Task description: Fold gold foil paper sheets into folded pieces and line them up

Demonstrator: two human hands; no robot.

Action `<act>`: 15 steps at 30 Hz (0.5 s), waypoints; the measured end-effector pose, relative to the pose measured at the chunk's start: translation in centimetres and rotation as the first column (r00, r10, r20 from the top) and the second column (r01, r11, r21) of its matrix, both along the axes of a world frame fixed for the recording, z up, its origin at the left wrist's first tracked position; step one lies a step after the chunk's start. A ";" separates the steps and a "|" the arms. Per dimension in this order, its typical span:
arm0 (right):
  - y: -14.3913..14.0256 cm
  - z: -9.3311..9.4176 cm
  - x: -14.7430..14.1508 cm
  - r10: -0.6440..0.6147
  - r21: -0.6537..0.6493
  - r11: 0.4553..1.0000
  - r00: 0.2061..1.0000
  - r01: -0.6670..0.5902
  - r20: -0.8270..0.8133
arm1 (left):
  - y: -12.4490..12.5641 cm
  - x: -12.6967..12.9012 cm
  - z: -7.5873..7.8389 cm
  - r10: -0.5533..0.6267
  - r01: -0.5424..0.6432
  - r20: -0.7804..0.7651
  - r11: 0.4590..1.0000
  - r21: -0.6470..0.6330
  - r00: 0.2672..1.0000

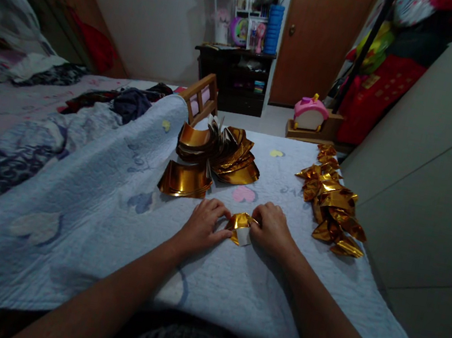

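A small piece of gold foil paper (241, 222), partly folded and showing a pale underside, lies on the quilted cloth between my hands. My left hand (208, 225) pinches its left edge between thumb and fingers. On the opposite edge, my right hand (271, 228) is closed on the paper, its fingertips partly hidden. Beyond my left hand are fanned stacks of flat gold foil sheets (187, 179). Over to the right, a heap of folded gold foil pieces (336, 203) runs along the side of the cloth.
A light blue quilted cloth (107, 247) with heart patterns covers the surface. A wooden chair back (199, 97) rises at its far left corner. Behind stand a dark cabinet (233, 80) and a pink toy case (311, 114). A pale wardrobe (439, 171) borders the right side.
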State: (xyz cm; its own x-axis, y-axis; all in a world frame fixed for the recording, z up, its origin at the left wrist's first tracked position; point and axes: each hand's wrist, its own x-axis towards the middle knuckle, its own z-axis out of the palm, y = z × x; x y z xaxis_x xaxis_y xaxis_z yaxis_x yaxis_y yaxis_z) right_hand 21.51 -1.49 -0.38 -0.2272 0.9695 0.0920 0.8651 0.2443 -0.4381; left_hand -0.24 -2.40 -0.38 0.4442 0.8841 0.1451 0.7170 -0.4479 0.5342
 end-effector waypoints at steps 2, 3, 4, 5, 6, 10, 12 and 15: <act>0.0 0.1 0.1 0.018 0.009 1.000 0.998 -0.018 -0.058 | 0.0 0.0 0.1 -0.014 0.014 0.022 1.000 0.000 1.000; -0.1 0.2 0.2 0.030 0.006 1.000 0.994 -0.030 -0.109 | 0.0 0.0 0.2 -0.021 0.022 0.038 1.000 -0.003 0.999; -0.1 0.4 0.2 0.039 -0.004 0.999 0.984 -0.041 -0.173 | 0.0 0.0 0.2 -0.030 0.030 0.059 0.999 -0.009 0.998; -0.1 0.5 0.3 0.039 -0.025 0.999 0.968 -0.046 -0.247 | 0.0 0.0 0.2 -0.035 0.037 0.089 0.999 -0.020 0.995; -0.1 0.6 0.4 0.029 -0.052 0.997 0.944 -0.049 -0.328 | -0.1 0.0 0.2 -0.035 0.041 0.131 0.998 -0.040 0.991; -0.1 0.7 0.5 -0.027 -0.119 0.991 0.778 -0.061 -0.627 | -0.4 0.1 0.0 0.024 0.069 0.418 0.976 -0.207 0.908; -0.2 0.8 0.4 -0.040 -0.128 0.988 0.675 -0.081 -0.737 | -0.5 0.2 0.0 0.075 0.113 0.571 0.951 -0.287 0.817; -0.4 0.8 -0.1 -0.068 -0.156 0.981 0.553 -0.114 -0.830 | -0.5 0.4 0.0 0.150 0.153 0.709 0.926 -0.344 0.690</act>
